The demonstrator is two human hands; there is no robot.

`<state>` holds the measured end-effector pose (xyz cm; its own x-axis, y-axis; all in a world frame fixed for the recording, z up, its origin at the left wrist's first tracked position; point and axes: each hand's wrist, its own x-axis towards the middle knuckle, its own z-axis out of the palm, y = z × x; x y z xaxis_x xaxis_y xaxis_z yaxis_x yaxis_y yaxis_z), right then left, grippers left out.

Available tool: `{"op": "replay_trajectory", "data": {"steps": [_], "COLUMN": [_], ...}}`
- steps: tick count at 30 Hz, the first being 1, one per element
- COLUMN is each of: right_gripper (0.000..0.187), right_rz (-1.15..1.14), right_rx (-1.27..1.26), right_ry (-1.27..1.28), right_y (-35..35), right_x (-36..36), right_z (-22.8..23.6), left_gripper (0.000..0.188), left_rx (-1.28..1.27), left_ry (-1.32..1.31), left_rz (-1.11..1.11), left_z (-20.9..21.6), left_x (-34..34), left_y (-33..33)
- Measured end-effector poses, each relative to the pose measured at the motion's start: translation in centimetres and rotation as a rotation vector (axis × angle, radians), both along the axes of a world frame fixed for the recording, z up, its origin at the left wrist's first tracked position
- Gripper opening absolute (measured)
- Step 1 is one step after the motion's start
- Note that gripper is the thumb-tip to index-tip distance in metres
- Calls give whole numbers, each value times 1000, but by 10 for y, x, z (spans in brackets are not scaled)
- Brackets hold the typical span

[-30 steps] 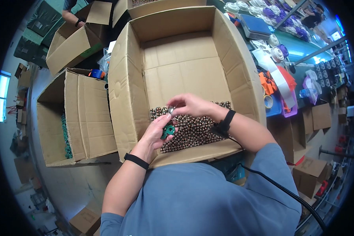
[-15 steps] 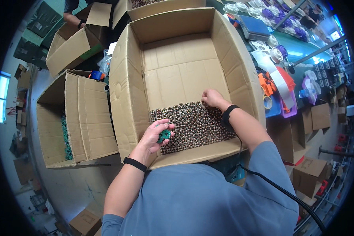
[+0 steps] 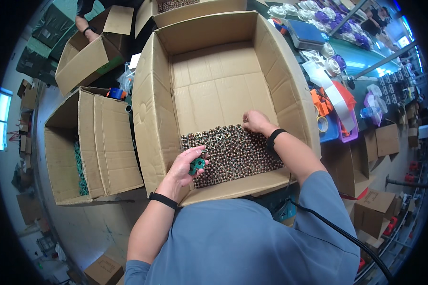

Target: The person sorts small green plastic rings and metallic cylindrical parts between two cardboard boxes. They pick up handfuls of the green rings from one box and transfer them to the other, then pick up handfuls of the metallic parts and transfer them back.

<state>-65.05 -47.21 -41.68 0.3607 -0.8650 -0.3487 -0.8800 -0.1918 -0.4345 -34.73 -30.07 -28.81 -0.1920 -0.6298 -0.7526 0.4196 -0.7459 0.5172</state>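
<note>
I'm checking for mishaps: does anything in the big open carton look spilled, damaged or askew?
Nothing stands out. The small parts lie closely packed at the near end of the large carton, and its walls show no obvious tear.

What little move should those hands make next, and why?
Perhaps the right hand should draw back toward the left hand, which holds a green part: the right is at the far edge of the packed small parts. Whether it pinches anything is hidden.
</note>
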Motion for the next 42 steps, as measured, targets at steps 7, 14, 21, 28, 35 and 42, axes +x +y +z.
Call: {"op": "replay_trajectory", "data": {"steps": [7, 14, 21, 28, 35, 42], "right_gripper": [19, 25, 42, 38, 33, 30], "right_rz": [-94, 3, 396, 507, 126, -156], "right_rx": [11, 73, 219, 200, 274, 46], "right_ry": [202, 229, -600, -658, -645, -187], "right_y": [-4, 4, 59, 74, 54, -20], "right_x": [6, -4, 100, 112, 90, -25], "right_z": [17, -3, 132, 150, 111, -5], "left_gripper": [29, 27, 24, 33, 32, 30], "left_rx": [-5, -3, -55, -54, -37, -56], "left_ry": [19, 43, 10, 26, -11, 91], "left_rz": [49, 31, -27, -64, 35, 76], "left_z": [-3, -7, -13, -10, -11, -4], "left_x": [3, 1, 5, 5, 3, 1], "left_y": [3, -2, 2, 2, 2, -4]}}
